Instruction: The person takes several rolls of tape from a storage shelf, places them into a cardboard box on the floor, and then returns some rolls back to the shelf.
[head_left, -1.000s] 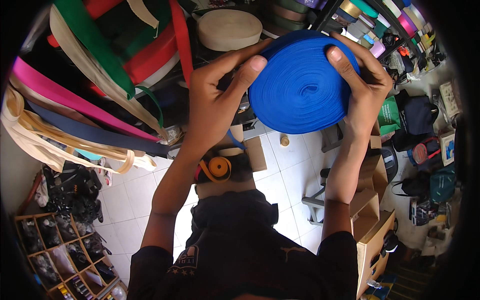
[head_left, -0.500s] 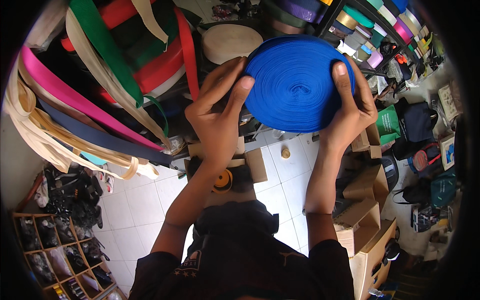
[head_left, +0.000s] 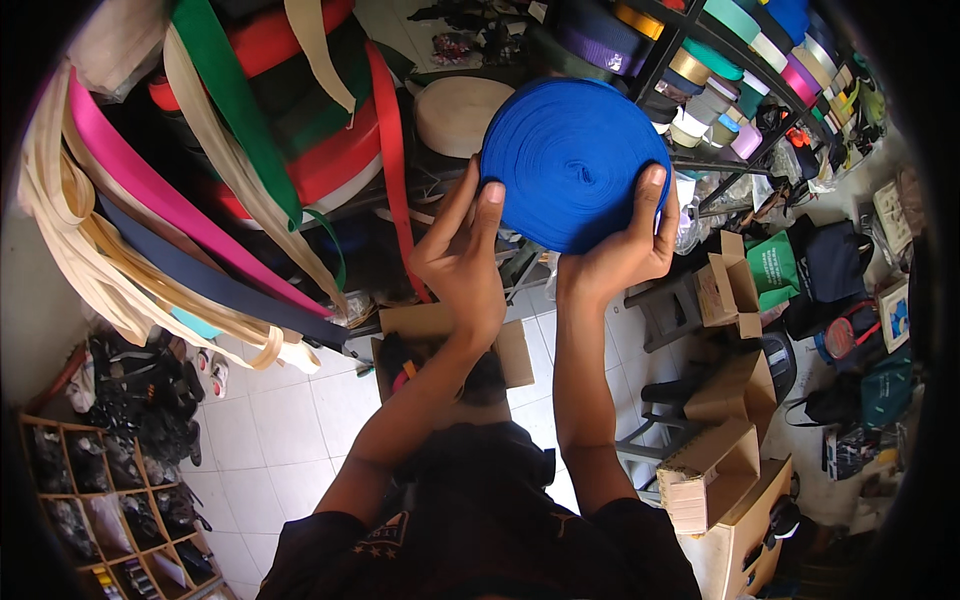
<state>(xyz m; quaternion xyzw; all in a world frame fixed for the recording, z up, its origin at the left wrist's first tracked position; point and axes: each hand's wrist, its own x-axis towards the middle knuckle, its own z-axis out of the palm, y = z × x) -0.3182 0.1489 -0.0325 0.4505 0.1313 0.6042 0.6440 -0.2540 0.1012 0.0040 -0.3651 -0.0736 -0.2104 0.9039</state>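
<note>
A large round roll of blue webbing tape (head_left: 570,150) is held up in front of me, its flat coiled side facing me. My left hand (head_left: 462,260) is closed on its lower left edge, thumb on the near side. At the lower right rim, my right hand (head_left: 622,245) grips the roll with thumb in front and fingers behind. Just left of the roll, a cream tape roll (head_left: 455,115) lies on the rack. A red strap (head_left: 393,160) hangs close to my left hand.
Green (head_left: 225,90), magenta (head_left: 150,185) and cream straps drape at the left. Behind to the right, a shelf holds tape rolls (head_left: 690,66). Cardboard boxes (head_left: 710,475) stand at lower right, an opened carton (head_left: 515,365) below my hands, a divided wooden rack (head_left: 110,492) lower left.
The blue roll and my right hand have moved left. My right hand's grip has shifted down along the rim. The view has also shifted slightly.
</note>
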